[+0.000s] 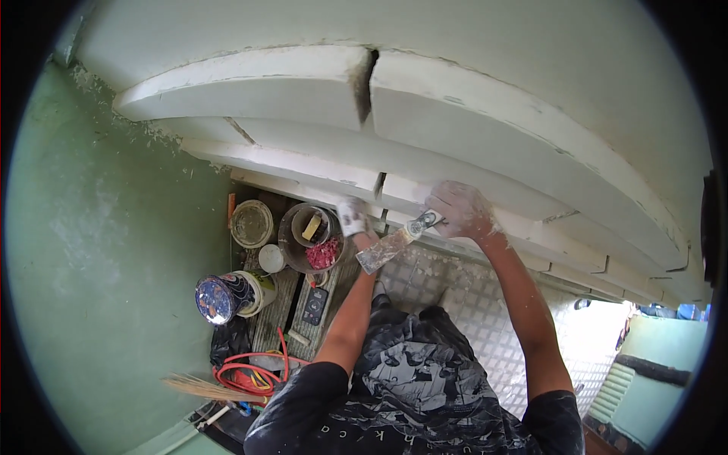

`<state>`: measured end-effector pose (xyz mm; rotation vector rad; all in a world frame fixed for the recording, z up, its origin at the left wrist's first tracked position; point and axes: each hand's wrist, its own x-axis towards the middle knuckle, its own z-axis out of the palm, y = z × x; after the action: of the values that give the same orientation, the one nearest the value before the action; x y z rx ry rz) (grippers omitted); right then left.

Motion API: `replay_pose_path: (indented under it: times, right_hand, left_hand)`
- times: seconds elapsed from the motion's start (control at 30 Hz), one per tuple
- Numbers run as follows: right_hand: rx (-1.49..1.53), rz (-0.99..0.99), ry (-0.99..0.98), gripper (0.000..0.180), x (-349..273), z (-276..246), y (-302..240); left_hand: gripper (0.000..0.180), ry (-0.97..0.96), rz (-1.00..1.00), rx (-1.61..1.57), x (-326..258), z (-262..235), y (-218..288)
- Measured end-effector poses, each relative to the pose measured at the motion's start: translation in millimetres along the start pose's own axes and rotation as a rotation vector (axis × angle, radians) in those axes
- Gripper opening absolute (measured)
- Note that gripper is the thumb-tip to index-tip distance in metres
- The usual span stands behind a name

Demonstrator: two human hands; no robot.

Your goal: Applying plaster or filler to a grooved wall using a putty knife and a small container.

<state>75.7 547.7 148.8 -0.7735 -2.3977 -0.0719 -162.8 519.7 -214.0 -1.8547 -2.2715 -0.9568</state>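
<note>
evidently | right hand (457, 208) grips scraper (385, 249), handle (429, 219) partly covered | left hand (353, 217) indistinct, can't make out its grasp

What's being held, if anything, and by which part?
The right hand holds a scraper by its handle; whether the left hand holds anything can't be told.

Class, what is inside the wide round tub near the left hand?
The tub holds a smaller container with a yellow block, and pinkish-red material; its bottom beneath these is hidden.
</note>
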Motion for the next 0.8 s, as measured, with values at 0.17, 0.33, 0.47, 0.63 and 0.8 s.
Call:
replay_pose_path:
  times: [0.17, 0.33, 0.47, 0.63, 0.8]
  right_hand:
    - [0.006, 0.026, 0.002, 0.024, -26.9, -5.5, 16.8]
    - [0.060, 0.000, -0.002, 0.026, -27.7, -4.6, 19.9]
    - [0.108, 0.015, 0.011, 0.027, -29.7, -4.0, 21.2]
    - [0.154, -0.034, 0.031, 0.025, -18.6, -3.5, 13.9]
    - [0.180, -0.036, 0.020, 0.024, -37.3, -0.7, 32.3]
  left_hand:
    - [0.046, -0.752, 0.345, -0.481, -54.2, -50.3, 89.8]
    - [0.053, -0.713, 0.361, -0.617, -69.3, -67.3, 100.2]
    - [0.030, -0.099, -0.154, -0.623, -42.7, -78.7, 146.0]
    - [0.027, -0.657, -0.074, -0.514, -118.3, -12.7, 157.9]
    - [0.033, -1.106, 0.690, -0.487, -159.8, -33.0, 208.9]
